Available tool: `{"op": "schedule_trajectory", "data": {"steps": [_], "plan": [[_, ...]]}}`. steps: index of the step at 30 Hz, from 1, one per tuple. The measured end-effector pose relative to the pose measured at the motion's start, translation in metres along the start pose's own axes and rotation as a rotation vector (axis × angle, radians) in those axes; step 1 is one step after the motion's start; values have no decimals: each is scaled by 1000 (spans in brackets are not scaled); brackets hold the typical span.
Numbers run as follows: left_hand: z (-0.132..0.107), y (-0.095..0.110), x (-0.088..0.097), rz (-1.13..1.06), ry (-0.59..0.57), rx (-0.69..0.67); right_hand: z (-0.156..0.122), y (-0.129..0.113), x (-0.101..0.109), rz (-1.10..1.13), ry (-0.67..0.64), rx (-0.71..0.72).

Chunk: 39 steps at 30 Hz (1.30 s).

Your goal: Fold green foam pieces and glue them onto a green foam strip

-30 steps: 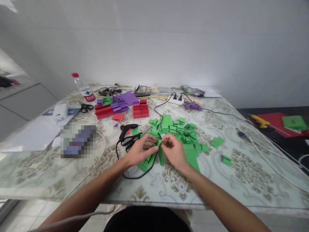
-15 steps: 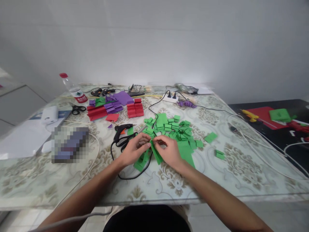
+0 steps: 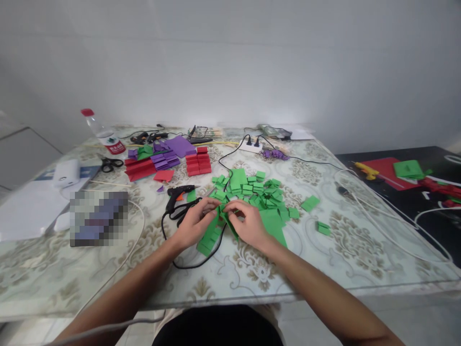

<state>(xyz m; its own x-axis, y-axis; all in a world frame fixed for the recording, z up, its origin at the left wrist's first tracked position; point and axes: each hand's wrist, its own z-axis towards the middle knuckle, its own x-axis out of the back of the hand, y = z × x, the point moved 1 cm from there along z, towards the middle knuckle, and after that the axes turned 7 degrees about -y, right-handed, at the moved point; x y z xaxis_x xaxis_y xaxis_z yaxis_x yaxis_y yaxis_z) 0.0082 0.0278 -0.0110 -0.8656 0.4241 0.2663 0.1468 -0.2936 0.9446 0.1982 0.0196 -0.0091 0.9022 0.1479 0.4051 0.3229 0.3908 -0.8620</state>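
My left hand (image 3: 192, 224) and my right hand (image 3: 248, 222) meet at the table's middle, fingers pinched together on a folded green paper strip (image 3: 226, 217). More folded green strips (image 3: 209, 237) lie under my left hand. Behind my hands spreads a heap of small folded green paper pieces (image 3: 254, 188). A flat green sheet (image 3: 274, 224) lies by my right wrist.
A black glue gun (image 3: 180, 192) with its cable lies left of my hands. Red (image 3: 198, 163) and purple (image 3: 163, 159) paper stacks, scissors (image 3: 110, 163), a bottle (image 3: 103, 131) and a power strip (image 3: 251, 146) stand farther back. Cables (image 3: 374, 206) cross the right side.
The view has drifted left and down a little. My hands stay together on the green strip, turning it slightly between the fingers.
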Motion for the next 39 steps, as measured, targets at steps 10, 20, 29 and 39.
{"op": "schedule_trajectory", "data": {"steps": [10, 20, 29, 39], "plan": [[-1, -1, 0, -30, 99, 45, -2, -3, 2, -140, -79, 23], [-3, 4, 0, 9, 116, 64, 1, 7, -1, -77, -111, -75], [-4, -2, 2, 64, 87, 15, 3, 14, 0, 128, -80, -169], [-6, -1, 3, 89, 55, -22, 4, 10, 2, 204, -96, -110]]}}
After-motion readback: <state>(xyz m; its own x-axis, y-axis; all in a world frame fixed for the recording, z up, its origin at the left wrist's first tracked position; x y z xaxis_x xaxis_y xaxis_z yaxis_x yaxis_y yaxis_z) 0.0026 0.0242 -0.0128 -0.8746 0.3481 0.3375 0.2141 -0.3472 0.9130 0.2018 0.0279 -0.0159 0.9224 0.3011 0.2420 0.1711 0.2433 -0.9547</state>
